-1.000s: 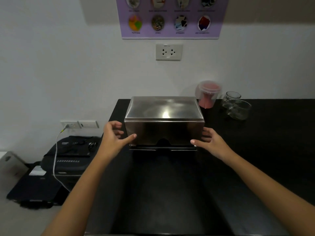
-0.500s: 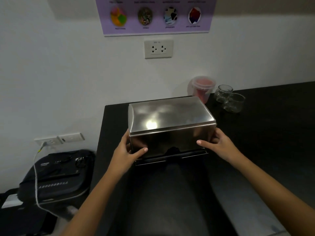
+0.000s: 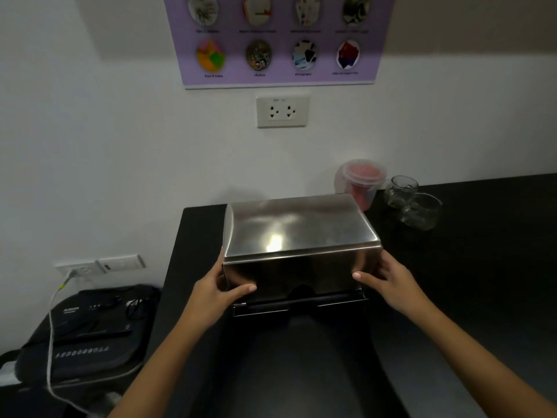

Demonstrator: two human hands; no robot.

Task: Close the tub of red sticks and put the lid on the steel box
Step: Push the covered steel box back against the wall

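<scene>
Shiny lidded steel box [image 3: 297, 236], left hand [image 3: 215, 292], right hand [image 3: 391, 283] gripping its sides

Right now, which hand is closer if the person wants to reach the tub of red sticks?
The right hand. It holds the steel box on the side where the tub stands; the left hand is opposite.

Poster [image 3: 280, 40] captions: I make out "stickers" and "photographs"; others too blurred
Wall socket [image 3: 282, 111] print: too small to read
</scene>
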